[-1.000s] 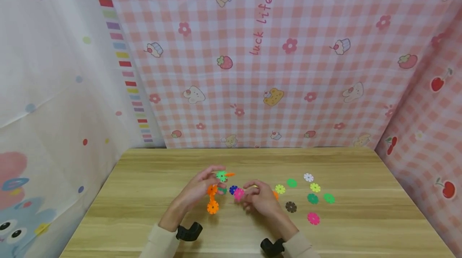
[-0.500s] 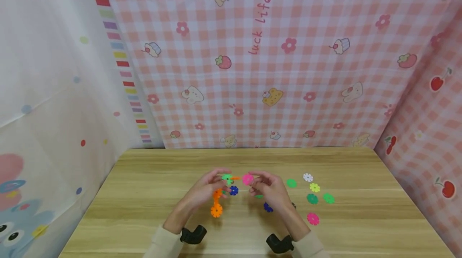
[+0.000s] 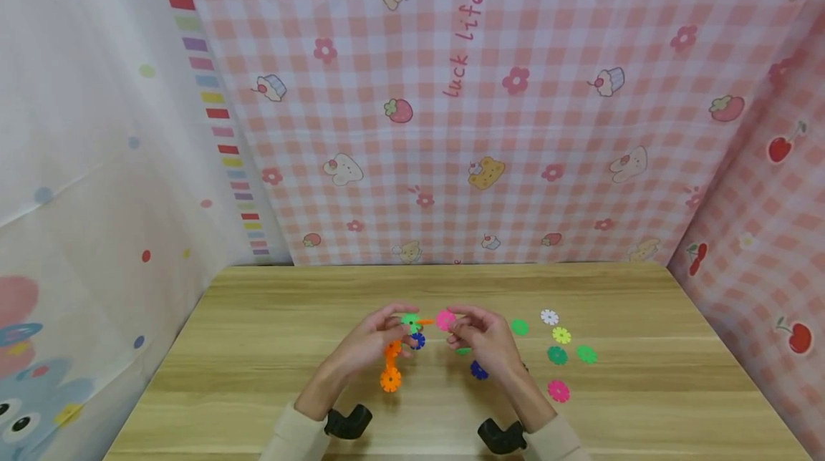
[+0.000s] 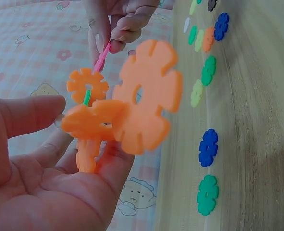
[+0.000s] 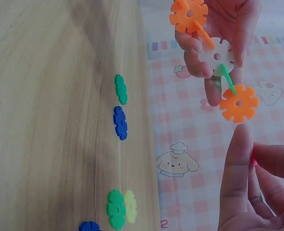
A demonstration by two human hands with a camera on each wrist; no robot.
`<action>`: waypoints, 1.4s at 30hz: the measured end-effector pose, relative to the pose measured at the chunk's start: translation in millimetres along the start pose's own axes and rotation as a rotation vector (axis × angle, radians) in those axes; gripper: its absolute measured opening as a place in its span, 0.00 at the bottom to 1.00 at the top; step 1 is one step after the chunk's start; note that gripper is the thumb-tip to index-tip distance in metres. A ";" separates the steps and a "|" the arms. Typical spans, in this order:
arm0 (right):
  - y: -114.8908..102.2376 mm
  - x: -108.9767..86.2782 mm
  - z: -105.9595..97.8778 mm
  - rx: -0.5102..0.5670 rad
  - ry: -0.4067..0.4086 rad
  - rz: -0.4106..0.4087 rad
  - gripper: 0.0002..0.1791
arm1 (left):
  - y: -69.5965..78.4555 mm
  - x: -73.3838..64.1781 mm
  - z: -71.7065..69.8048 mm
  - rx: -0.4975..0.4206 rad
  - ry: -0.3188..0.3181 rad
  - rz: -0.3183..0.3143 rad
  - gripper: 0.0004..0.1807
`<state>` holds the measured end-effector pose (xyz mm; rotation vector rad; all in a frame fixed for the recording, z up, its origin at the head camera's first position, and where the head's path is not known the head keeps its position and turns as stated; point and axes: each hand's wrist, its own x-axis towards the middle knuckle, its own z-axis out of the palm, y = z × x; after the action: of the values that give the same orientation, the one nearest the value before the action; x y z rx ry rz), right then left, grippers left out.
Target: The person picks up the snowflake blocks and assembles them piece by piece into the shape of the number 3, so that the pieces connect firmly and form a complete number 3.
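Note:
Above the table my left hand [image 3: 370, 343] holds a chain of slotted plastic flower discs between thumb and fingers. Orange discs [image 3: 389, 379] hang at its lower end. A green disc [image 3: 411, 321] sits by the fingertips, with another orange disc [image 5: 239, 103] joined at the tip facing my other hand. My right hand [image 3: 486, 339] pinches a pink disc [image 3: 444, 319] by thumb and forefinger. In the head view a small gap separates the pink disc from the chain's orange tip. The right wrist view shows only a sliver of pink, and a whitish disc [image 5: 217, 57] within the chain.
Loose discs lie on the wooden table [image 3: 271, 346], several of them to the right: white [image 3: 549, 317], yellow [image 3: 561, 335], green [image 3: 586, 354] and pink [image 3: 558, 391]. Blue discs lie between the hands [image 3: 417, 341] and below the right hand. A checked cloth [image 3: 425, 160] hangs behind the table.
My right hand has risen from low over the table, bringing the pink disc up level with the chain's tip. The left hand has shifted slightly right with the chain.

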<state>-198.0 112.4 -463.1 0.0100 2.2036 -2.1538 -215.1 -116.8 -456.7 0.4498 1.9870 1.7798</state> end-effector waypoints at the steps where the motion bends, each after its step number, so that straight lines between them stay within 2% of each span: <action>1: 0.1 0.0 0.0 -0.002 0.001 -0.001 0.17 | 0.1 0.0 0.1 -0.001 -0.001 0.002 0.20; 16: 2.1 -1.1 -1.6 -0.038 -0.015 0.009 0.17 | 0.5 -0.2 1.7 -0.003 0.001 -0.004 0.19; 42: 0.4 -6.5 0.6 -0.011 -0.008 -0.016 0.16 | -2.6 1.7 3.3 -0.018 -0.030 0.006 0.20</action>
<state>-191.5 112.1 -463.2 -0.0171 2.2182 -2.1464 -214.8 -113.4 -459.7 0.4744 1.9500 1.7827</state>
